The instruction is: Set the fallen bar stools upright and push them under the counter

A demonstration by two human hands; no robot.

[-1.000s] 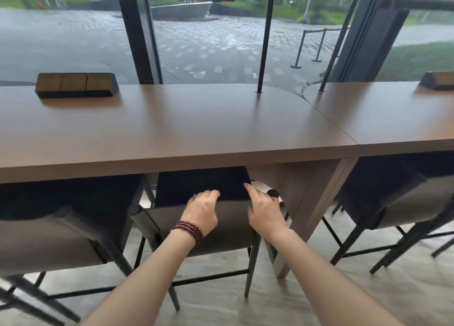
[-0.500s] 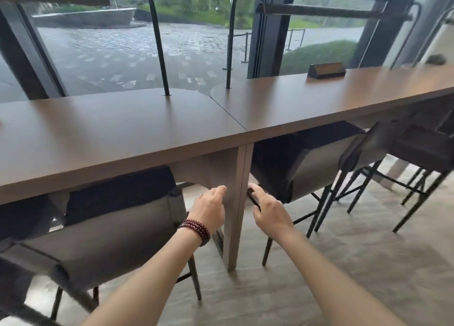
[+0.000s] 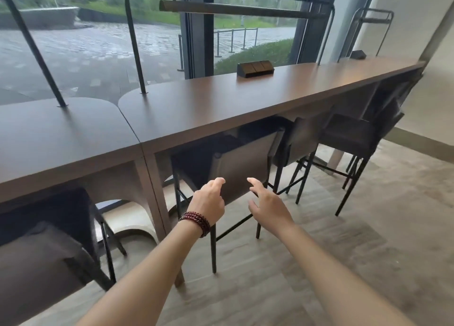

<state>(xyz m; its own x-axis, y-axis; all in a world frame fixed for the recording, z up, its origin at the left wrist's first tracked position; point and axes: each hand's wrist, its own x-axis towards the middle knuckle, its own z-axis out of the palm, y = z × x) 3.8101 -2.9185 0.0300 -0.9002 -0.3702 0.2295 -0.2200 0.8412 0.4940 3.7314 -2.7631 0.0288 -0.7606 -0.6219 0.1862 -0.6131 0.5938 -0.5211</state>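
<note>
I'm seeing four bar stools standing upright, tucked under the counter (image 3: 221, 104). Left hand (image 3: 208, 202) and right hand (image 3: 267, 205) are hovering before the second stool (image 3: 243, 163), fingers loosely spread, gripping nothing. Two power boxes are sitting on top.

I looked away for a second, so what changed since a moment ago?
Both hands let go of the first stool's backrest and shifted right past the counter leg; left hand and right hand now hover open at the next stool. Stools stay upright under the counter.
</note>
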